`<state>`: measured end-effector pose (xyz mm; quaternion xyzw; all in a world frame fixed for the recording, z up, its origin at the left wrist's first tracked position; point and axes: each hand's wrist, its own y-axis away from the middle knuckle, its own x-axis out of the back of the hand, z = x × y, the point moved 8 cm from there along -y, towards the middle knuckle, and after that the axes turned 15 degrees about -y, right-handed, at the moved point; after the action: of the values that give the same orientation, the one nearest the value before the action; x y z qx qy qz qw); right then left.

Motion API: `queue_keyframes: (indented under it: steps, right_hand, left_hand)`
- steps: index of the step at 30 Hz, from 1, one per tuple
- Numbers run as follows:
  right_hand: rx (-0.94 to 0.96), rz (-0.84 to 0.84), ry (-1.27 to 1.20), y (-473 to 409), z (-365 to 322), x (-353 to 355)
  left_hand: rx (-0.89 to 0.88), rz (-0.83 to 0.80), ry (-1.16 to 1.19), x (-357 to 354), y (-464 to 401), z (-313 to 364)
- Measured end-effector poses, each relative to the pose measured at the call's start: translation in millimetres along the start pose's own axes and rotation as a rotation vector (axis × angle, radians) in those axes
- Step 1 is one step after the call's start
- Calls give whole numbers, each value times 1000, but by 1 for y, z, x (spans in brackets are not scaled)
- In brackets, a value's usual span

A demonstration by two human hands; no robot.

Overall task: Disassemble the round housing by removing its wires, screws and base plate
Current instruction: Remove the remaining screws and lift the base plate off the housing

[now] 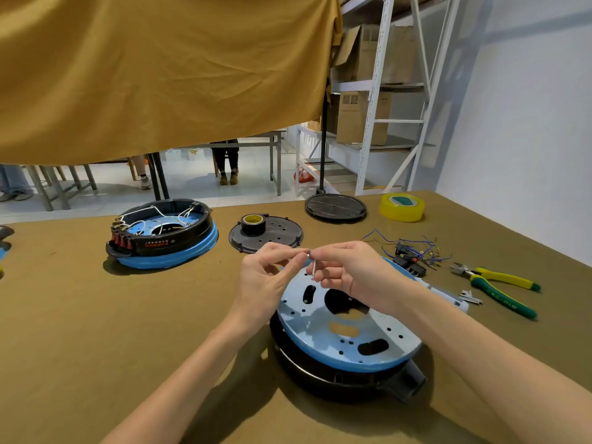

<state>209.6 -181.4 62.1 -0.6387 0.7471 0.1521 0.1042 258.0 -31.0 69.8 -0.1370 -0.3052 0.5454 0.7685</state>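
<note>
A round black housing (323, 376) lies in front of me with its light-blue base plate (346, 334) on top, tilted and full of holes. Above the plate's far edge my left hand (267, 280) and my right hand (349, 272) meet. My right hand holds a thin white pin-like piece (314, 267) upright in its fingers. My left thumb and forefinger pinch at the top end of that piece. A second housing (161, 233) with white wires inside stands at the back left.
A black round cover (275, 240) carries a roll of black tape (253, 223). A black disc stand (335, 207) and a yellow tape roll (402, 206) sit at the back. At the right lie loose blue wires with switches (413, 254), green-yellow pliers (499, 288) and a white tool (448, 296).
</note>
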Motion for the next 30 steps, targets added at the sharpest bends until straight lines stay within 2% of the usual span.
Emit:
queue_keyframes:
  steps: [4, 10, 13, 16, 18, 20, 23, 25, 30]
  right_hand:
    - [-119, -108, -89, 4, 9, -2]
    - [-61, -49, -65, 9, 8, 16]
    - [27, 19, 21, 17, -5, 35]
    - [265, 174, 350, 33, -44, 76]
    - [341, 344, 622, 47, -67, 120]
    - [303, 518, 855, 61, -76, 168]
    - [164, 654, 1075, 69, -72, 224]
    - [64, 680, 1217, 67, -68, 247]
    - [-94, 594, 1471, 61, -59, 259]
  left_hand:
    - [-16, 6, 27, -3, 2, 3]
    - [-146, -101, -176, -16, 3, 10]
    - [-141, -169, -273, -32, 7, 9]
    - [-89, -213, -456, -41, 8, -1]
    - [-48, -202, -484, -38, 7, -7]
    - [-8, -185, -483, -36, 6, -13]
    - [31, -172, -480, -38, 6, -17]
    - [39, -170, -480, -39, 7, -18]
    - [52, -164, -454, -38, 6, -23]
